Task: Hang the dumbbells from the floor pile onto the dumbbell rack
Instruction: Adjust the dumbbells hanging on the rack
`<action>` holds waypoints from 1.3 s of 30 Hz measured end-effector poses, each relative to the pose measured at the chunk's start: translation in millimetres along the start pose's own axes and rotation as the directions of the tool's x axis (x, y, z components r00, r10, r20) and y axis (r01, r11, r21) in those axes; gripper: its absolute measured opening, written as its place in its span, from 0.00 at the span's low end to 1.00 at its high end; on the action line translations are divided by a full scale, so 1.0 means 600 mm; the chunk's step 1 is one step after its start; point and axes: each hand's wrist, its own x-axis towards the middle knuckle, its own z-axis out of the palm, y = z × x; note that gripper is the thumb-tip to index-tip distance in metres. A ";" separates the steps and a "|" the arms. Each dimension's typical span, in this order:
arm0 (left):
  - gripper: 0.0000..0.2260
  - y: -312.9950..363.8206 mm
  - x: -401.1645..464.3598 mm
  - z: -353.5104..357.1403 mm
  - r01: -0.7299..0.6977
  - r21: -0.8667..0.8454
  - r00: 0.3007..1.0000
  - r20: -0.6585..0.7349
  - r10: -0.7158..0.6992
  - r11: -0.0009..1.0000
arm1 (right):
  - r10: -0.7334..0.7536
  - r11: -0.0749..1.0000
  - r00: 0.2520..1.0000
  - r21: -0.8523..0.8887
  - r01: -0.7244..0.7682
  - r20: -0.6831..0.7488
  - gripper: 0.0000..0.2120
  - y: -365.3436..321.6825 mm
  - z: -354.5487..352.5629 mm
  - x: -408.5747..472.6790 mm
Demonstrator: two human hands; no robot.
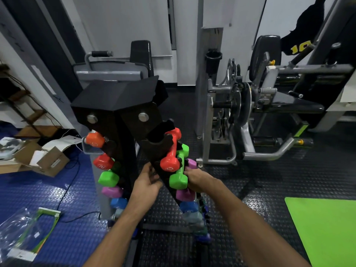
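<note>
Head view looks down on a tall black metal dumbbell rack (123, 105) standing on dark studded rubber flooring (250, 180), with both bare forearms reaching in from the bottom edge. Along the rack's right side, a red-orange coated dumbbell (171, 151) lies in the upper cradles, and just below it sits a bright green coated dumbbell (179, 172), then a purple dumbbell (185, 194), a blue one (189, 207) and a grey one (192, 216) lower down. The rack's left side carries matching ends in the same order: orange (94, 140), red (103, 161), green (108, 178), purple (112, 191) and blue (119, 203).

The right hand (194, 177) is at the right edge of the rack, pressed against the near head of the green dumbbell; its fingers curl toward the handle, but whether they close fully round it cannot be told, since the fingertips are hidden behind the weight. The left hand (148, 180) has its fingers bent round the front edge of the rack's slanted right-hand upright, just left of the green dumbbell.

Beyond the rack stands a grey weight machine (240, 116). A green exercise mat (325, 228) lies at the lower right of the floor, and opened cardboard boxes (46, 160) sit on blue flooring (67, 199) at the left.
</note>
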 end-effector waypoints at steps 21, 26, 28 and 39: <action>0.28 -0.007 0.002 -0.005 -0.003 0.016 1.000 0.022 0.002 1.000 | 0.317 0.810 0.948 0.523 -0.267 -0.007 0.06 -0.030 -0.033 0.015; 0.28 -0.010 0.007 -0.008 0.016 0.022 1.000 0.018 -0.017 1.000 | 0.122 0.992 0.993 0.012 -0.122 -0.006 0.15 -0.021 -0.027 0.028; 0.26 -0.010 0.005 -0.006 0.034 0.010 0.999 0.024 -0.034 0.999 | 0.080 0.995 0.997 -0.054 -0.079 0.015 0.17 -0.014 -0.021 0.034; 0.33 -0.003 -0.007 -0.003 0.023 -0.028 0.999 0.026 -0.022 0.999 | 0.032 0.999 0.995 -0.020 -0.034 -0.094 0.11 0.002 -0.008 0.034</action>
